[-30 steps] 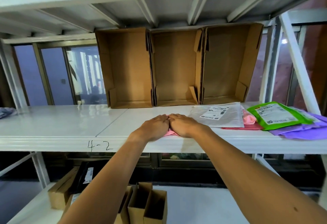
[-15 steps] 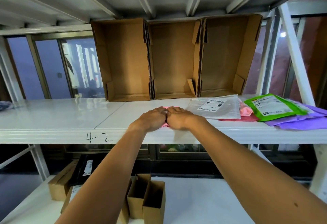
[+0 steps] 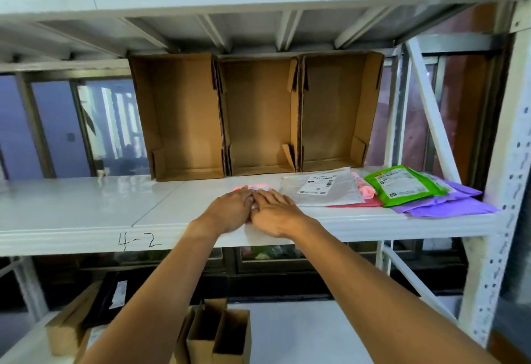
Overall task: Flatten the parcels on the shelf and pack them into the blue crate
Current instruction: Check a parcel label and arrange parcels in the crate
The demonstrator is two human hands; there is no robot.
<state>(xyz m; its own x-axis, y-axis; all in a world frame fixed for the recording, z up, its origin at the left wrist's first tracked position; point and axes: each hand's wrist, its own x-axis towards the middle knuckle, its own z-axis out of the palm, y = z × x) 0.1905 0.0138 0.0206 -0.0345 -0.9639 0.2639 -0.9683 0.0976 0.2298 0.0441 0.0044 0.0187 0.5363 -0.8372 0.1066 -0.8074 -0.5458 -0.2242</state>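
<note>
Soft daylight, slight blur, wide-angle bowing

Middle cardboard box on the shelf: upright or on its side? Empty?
On its side, empty: the middle cardboard box turns its open face to the camera, and its inside is bare.

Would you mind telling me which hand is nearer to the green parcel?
Right. The right hand lies left of the green parcel, pressing the pink parcel; the left hand is beside it, farther left.

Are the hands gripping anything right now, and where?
Nothing is gripped: the left hand and right hand press flat on top of the pink parcel.
</note>
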